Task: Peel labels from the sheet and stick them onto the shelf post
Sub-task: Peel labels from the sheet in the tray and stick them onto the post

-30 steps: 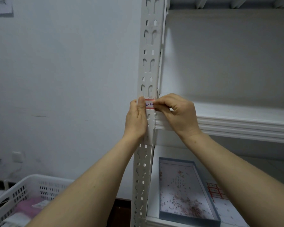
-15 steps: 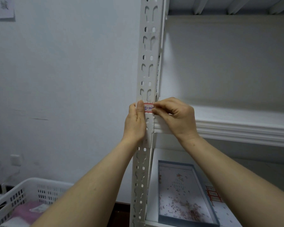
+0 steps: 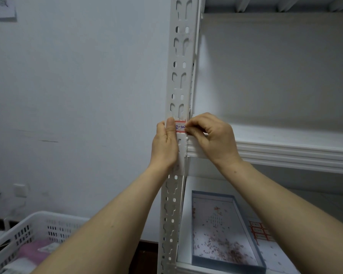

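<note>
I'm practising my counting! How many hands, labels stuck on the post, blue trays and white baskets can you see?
Hands: 2, the left hand and the right hand
Label on the shelf post: 1
Blue tray: 1
White basket: 1
Total: 5

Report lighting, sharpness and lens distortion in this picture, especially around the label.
Head view: dim, cool, even light, no glare; a brighter streak on the wall right of the shelf post; the label between the left hand and right hand looks slightly soft, its writing only partly readable; the wide-angle lens stretches the forearms toward the bottom edge.
</note>
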### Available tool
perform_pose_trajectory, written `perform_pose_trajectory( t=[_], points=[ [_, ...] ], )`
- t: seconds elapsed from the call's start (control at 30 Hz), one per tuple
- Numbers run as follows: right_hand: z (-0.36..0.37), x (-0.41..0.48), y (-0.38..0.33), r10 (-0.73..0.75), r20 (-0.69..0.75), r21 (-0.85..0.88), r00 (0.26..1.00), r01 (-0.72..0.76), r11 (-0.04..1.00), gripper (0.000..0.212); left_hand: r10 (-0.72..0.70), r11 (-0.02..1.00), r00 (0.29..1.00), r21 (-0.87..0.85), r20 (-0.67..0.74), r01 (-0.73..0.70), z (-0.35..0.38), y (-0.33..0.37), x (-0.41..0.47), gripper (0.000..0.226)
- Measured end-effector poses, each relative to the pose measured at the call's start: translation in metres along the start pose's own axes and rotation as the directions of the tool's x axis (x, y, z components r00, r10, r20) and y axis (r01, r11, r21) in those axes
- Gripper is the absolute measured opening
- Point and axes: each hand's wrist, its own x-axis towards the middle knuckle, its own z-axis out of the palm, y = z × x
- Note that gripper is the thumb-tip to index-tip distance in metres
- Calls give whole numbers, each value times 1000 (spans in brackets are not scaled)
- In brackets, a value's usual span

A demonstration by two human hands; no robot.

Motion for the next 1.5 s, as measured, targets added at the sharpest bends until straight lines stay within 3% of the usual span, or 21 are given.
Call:
perform_pose_trajectory(
  t=[0.13,0.23,0.53,0.77,1.27,1.5],
  points=[
    [-8,6,-6,203,4,120,979,-202,972,10,-5,1000,1000,-10,15,5,0,-1,1,37],
    [-11,8,-10,317,24,98,948,-317,943,18,-7,1000,1000,-15,22,8,-1,-1,0,37],
    [-11,12,-20,333,80,-18,939,-333,943,11,-3,1000,1000,-19,6,3,-2,1,-1,39],
    [-16,27,-13,391,275,-13,879,-403,915,11,-7,1000,1000,-24,19,7,-2,0,-1,38],
    [-19,22,-10,356,277,-41,892,-359,932,17,12,1000,1000,-7,20,-12,-1,-3,1,36],
    [-34,21,-11,404,303,100,863,-451,887,12,-3,1000,1000,-2,7,3,0,-1,0,36]
  ],
)
